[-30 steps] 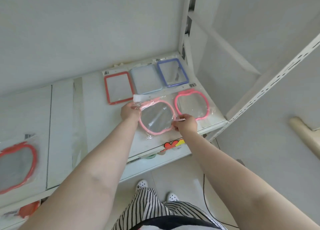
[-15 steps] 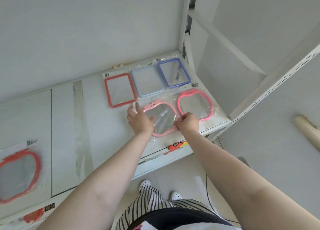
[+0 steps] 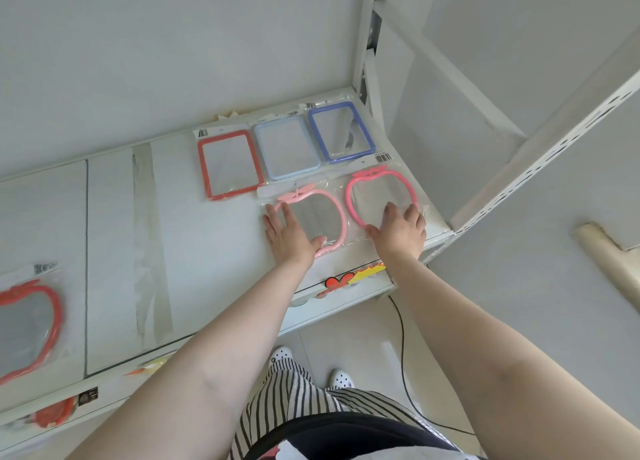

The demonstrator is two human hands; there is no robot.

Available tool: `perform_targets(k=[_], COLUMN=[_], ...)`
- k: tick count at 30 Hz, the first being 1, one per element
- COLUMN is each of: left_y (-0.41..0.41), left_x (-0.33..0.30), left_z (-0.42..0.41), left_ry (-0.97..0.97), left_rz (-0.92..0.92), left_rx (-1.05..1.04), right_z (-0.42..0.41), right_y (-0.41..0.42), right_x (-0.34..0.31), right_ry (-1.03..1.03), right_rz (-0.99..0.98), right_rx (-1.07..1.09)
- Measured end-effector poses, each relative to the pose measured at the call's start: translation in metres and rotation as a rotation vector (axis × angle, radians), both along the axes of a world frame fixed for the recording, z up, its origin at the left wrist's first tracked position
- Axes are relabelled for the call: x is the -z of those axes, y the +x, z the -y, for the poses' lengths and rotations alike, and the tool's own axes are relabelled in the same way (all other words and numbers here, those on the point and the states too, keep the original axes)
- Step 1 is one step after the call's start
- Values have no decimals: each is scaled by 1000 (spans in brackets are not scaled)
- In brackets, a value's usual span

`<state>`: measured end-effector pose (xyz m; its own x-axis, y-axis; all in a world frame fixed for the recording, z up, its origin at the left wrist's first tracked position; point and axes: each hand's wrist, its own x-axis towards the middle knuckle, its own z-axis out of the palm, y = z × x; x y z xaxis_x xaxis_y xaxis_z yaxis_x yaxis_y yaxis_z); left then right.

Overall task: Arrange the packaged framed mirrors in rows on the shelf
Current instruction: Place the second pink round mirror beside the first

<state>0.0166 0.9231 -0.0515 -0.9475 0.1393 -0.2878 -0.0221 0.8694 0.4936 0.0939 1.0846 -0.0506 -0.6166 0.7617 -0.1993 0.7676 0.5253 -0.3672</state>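
Near the right end of the white shelf board [image 3: 214, 237], two apple-shaped mirrors in clear plastic sleeves are lain flat in a front row. The pale pink apple-framed mirror [image 3: 313, 217] is pressed under the left hand [image 3: 289, 236], whose fingers are held straight and slightly spread over the frame's left side, with the thumb reaching the lower rim. The brighter pink apple-framed mirror [image 3: 381, 196] just beside it is covered at its lower part by the right hand [image 3: 400, 229], fingers straight and fanned out; nothing is pinched or gripped by either hand. The flat palms are judged to serve for flattening the sleeves and nudging the two packs level with each other, so that the front row is squared against the back one.

Behind them, a back row is formed by three rectangular packaged mirrors set side by side: a red-framed one [image 3: 228, 165], a light blue-framed one [image 3: 285, 149] and a dark blue-framed one [image 3: 341, 132], the last close to the perforated white upright [image 3: 540, 154]. Well apart, at the left edge, a red apple-framed mirror [image 3: 27, 331] in its sleeve is left unarranged, so the task is judged unfinished.

Strips of clear tape [image 3: 149, 237] are seen across the board, and colourful stickers [image 3: 353, 277] on its front lip. Plain pale walls are seen behind, and a light tiled floor with a black cable [image 3: 403, 348] below.
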Motion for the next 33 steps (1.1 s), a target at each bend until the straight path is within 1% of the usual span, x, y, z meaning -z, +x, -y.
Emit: perform_targets(k=[5,13,18,21,24,28,33], left_y=[-1,0,2,6,10,22,39], left_x=[-2,-3,-9,-17,-30,-43,-54], left_z=[-1,-1,0,4,16,48,104], left_ry=[-4,-19,-33,-6,38,112,101], left_rz=[11,11,-20,-82,-138,-128,-132], left_rx=[12,19,24,22,59,67,60], right_z=[1,1,5,11,21,50,102], right_y=[2,1,1,3,4,3,3], right_x=[2,-1,-12,-24,-34,-48,-60], right_ry=[30,8,7,6,-6,-170,-256], right_rz=[3,20,11,-31,-124,-223,-168], right_rx=[-6,-6,-21,-37,-131,-303,-476])
